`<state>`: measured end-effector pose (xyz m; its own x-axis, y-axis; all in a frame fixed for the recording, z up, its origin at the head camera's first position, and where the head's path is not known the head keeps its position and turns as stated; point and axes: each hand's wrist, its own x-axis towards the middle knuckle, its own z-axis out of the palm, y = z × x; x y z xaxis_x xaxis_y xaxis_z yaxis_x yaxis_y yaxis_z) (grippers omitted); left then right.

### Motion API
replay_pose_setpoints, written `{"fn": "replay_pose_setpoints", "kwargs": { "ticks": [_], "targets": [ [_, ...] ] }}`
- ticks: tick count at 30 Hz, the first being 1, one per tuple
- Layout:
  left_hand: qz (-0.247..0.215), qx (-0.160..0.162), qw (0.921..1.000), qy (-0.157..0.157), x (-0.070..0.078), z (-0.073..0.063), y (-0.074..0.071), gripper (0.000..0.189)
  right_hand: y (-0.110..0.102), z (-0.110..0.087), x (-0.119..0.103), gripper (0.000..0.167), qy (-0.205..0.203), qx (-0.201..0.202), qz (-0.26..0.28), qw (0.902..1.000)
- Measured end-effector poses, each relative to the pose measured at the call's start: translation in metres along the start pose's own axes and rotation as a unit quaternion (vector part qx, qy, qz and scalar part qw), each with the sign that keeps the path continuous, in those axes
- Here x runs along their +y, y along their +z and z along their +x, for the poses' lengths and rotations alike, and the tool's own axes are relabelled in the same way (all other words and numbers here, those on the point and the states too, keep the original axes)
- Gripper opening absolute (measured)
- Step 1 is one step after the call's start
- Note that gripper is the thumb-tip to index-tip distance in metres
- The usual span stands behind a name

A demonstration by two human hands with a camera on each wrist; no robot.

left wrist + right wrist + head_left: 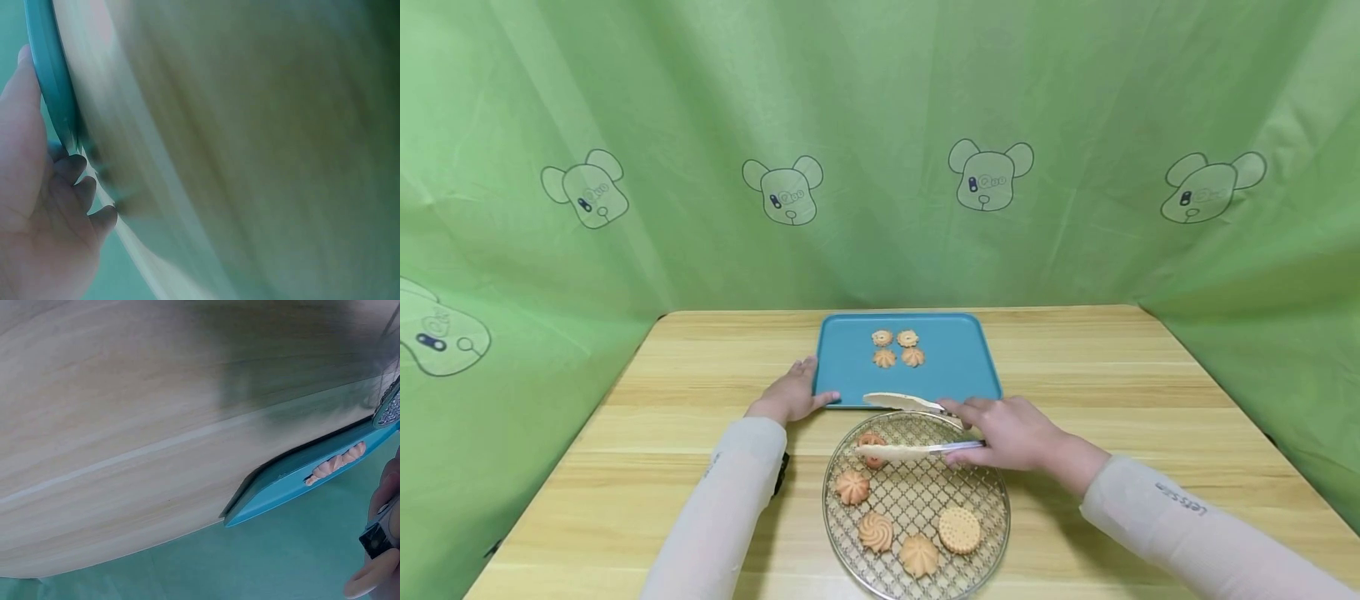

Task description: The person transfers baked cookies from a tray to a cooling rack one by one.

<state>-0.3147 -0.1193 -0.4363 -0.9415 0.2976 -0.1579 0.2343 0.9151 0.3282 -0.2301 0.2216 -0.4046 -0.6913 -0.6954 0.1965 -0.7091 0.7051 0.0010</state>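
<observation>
My right hand [1011,433] holds a pair of tongs [955,447] with pale tips and metal arms, spread apart. One arm crosses over a ring-shaped cookie [872,461] on the round wire rack [917,483]; the other overlaps the front edge of the blue tray [842,367]. Nothing shows gripped between the tips. At the tray's front left corner, my left hand [793,393] rests with its thumb along the front edge and its fingers at the left side. In the left wrist view, its fingertips [103,219] are down beside the tray rim [53,69].
On the tray sit two ring-shaped cookies [907,338] behind two star-shaped cookies [913,357]. The rack also bears a star cookie [852,487], a swirl cookie [876,532], a ridged cookie [919,556] and a round dotted cookie [959,530]. A green curtain [880,250] surrounds the wooden table [1097,375].
</observation>
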Motion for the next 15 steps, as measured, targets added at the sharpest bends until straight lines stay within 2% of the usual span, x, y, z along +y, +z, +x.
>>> {"fn": "replay_pose_setpoints", "kwargs": {
  "ticks": [8,15],
  "targets": [
    [0.0,0.002,1.0,-0.001,0.0016,-0.0021,-0.0017,0.092,0.0014,0.0014,0.0006,0.09,0.048,-0.007,-0.006,0.9988],
    [-0.003,0.001,1.0,-0.003,0.0017,-0.0022,-0.0016,0.092,0.0024,0.0041,0.0001,0.096,0.087,-0.021,0.01,0.9959]
  ]
}}
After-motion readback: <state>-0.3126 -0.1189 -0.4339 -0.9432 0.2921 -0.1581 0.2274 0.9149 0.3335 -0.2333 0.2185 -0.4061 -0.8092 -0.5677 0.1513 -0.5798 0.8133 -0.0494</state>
